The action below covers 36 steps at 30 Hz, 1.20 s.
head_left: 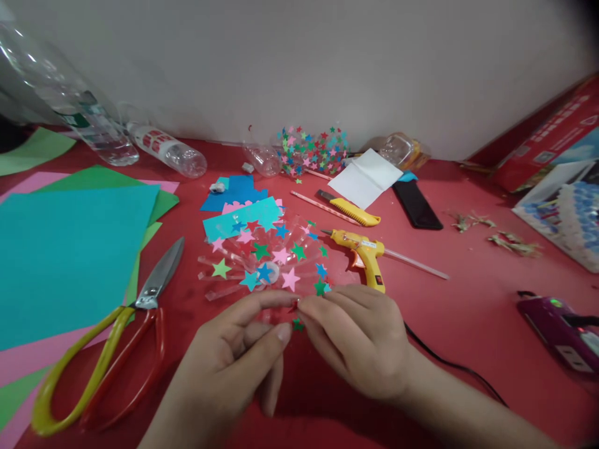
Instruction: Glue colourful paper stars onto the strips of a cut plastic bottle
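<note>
A clear plastic bottle piece [276, 255], cut into spread strips, lies on the table in front of me, dotted with paper stars in pink, blue and green. My left hand [238, 355] is at its near side, the index finger stretched to a strip's end and the other fingers curled beneath. Thumb and index finger of my right hand [360, 337] pinch a small red paper star [294, 305] at that same spot, touching my left fingertip. The fingers partly cover the star and the strip. Just below hangs a green star [298, 325].
Large scissors [147, 299] and coloured paper [70, 262] lie left. A yellow glue gun [362, 249], box cutter [350, 209], striped straw [322, 207] and phone [417, 204] lie beyond my right hand. Bottles [166, 149] and a star-covered bottle piece [313, 149] line the wall. A purple power strip [556, 330] sits right.
</note>
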{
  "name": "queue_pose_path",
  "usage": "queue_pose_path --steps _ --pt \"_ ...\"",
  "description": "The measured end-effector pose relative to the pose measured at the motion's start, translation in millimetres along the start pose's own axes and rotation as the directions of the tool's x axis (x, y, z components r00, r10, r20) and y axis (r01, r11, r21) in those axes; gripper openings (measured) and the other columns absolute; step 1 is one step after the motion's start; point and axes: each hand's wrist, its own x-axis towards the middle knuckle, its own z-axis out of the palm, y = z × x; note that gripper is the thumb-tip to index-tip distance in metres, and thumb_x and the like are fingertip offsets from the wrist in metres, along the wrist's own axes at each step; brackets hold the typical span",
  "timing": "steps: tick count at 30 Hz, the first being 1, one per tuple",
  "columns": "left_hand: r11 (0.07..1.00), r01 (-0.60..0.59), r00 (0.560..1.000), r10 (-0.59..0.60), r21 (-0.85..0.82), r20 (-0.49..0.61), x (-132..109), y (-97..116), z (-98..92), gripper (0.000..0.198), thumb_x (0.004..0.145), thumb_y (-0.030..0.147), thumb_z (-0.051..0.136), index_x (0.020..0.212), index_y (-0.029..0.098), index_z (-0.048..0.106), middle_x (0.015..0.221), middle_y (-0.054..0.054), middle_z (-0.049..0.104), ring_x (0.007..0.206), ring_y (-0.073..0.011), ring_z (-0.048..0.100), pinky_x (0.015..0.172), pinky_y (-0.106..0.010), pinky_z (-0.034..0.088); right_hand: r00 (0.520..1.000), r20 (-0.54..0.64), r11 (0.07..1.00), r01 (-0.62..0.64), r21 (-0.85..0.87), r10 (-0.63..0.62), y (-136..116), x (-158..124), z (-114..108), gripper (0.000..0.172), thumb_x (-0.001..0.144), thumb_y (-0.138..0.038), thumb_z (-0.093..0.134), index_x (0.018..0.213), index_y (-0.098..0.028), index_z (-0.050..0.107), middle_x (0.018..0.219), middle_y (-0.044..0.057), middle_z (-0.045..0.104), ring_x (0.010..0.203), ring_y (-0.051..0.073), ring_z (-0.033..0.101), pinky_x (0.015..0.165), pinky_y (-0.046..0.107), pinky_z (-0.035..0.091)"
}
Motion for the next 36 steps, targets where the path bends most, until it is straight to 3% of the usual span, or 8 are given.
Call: queue_pose_path --steps 9,14,18,24,30,36 --pt "0.994 0.013 1.0 -0.015 -0.105 -0.024 -1 6 2.9 0.05 0.078 0.043 0.064 0.121 0.018 0.06 0.036 0.008 0.049 0.027 -0.0063 0.031 0.033 -0.018 0.016 0.995 -0.073 0.996 0.067 -0.053 -0.071 5 -6 6 0.021 0.09 -0.012 0.059 0.11 -0.006 0.059 0.071 0.006 0.071 0.058 0.016 0.061 0.051 0.03 0.045" --pt "0.978 0.141 0.984 -0.155 -0.155 -0.085 -10 20 5.9 0.051 0.075 0.043 0.067 0.119 0.018 0.061 0.035 0.007 0.047 0.033 -0.0044 0.024 0.04 -0.018 0.013 0.986 -0.116 0.99 0.11 -0.089 -0.12 5 -5 6 0.024 0.089 -0.011 0.061 0.111 -0.001 0.059 0.064 0.004 0.068 0.052 0.014 0.056 0.046 0.029 0.041" --pt "0.953 0.217 0.97 -0.235 -0.211 -0.064 -14 26 5.1 0.059 0.072 0.044 0.069 0.124 0.018 0.058 0.033 0.008 0.045 0.036 -0.0034 0.016 0.041 -0.019 0.007 0.986 -0.084 0.981 0.13 -0.144 -0.143 4 -6 5 0.029 0.09 -0.011 0.059 0.116 0.002 0.058 0.058 0.0 0.062 0.048 0.014 0.051 0.043 0.029 0.035" --pt "0.953 0.153 0.988 -0.156 -0.26 0.008 -6 15 -1.1 0.064 0.068 0.047 0.073 0.124 0.019 0.06 0.031 0.006 0.047 0.031 -0.0044 0.019 0.038 -0.02 0.008 0.99 -0.055 0.976 0.118 -0.185 -0.13 1 -5 4 0.027 0.094 -0.012 0.051 0.117 0.001 0.059 0.056 -0.001 0.06 0.048 0.012 0.049 0.045 0.029 0.03" --pt "0.969 0.037 0.998 -0.047 -0.244 -0.038 -4 10 -1.8 0.058 0.068 0.044 0.073 0.119 0.017 0.063 0.029 0.007 0.047 0.029 -0.0055 0.025 0.037 -0.02 0.02 0.989 -0.061 0.971 0.117 -0.207 -0.132 0 -8 8 0.03 0.094 -0.011 0.05 0.12 0.002 0.058 0.053 -0.002 0.056 0.047 0.013 0.045 0.045 0.03 0.028" --pt "0.959 0.045 0.997 -0.063 -0.28 -0.054 -4 9 -2.5 0.059 0.066 0.042 0.077 0.118 0.018 0.064 0.029 0.007 0.047 0.028 -0.0034 0.025 0.035 -0.018 0.015 0.991 -0.041 0.975 0.116 -0.19 -0.126 0 -14 10 0.036 0.09 -0.009 0.049 0.124 0.002 0.055 0.055 -0.002 0.056 0.047 0.013 0.042 0.045 0.031 0.027"
